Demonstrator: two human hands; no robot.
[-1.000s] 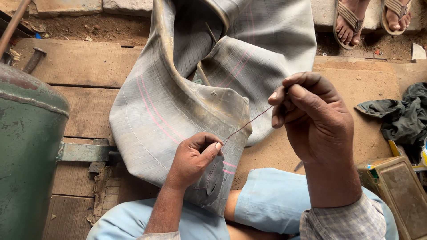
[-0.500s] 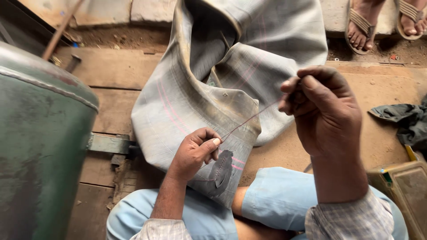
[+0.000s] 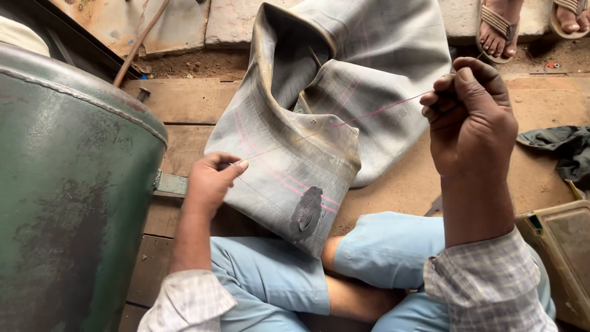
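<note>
A large grey rubber inner tube [image 3: 295, 141] with faint pink lines lies folded across my lap and the wooden planks. A dark oval patch [image 3: 307, 213] sits near its lower edge. My left hand [image 3: 210, 182] grips the tube's left edge, thumb on top. My right hand [image 3: 470, 117] is raised over the tube's right side, fingers pinched on a thin pinkish stick [image 3: 378, 111]. The stick slants down to the left, with its tip over the tube's fold.
A big green metal drum [image 3: 67, 184] stands close on my left. Another person's sandalled feet [image 3: 498, 27] are at the top right. A dark cloth [image 3: 562, 147] and a flat greenish box [image 3: 559, 246] lie to my right. A wooden rod [image 3: 138, 43] leans behind the drum.
My left hand has left the spot beside the stick's tip and moved to the tube's left edge, uncovering the dark patch. My right hand still pinches the stick.
</note>
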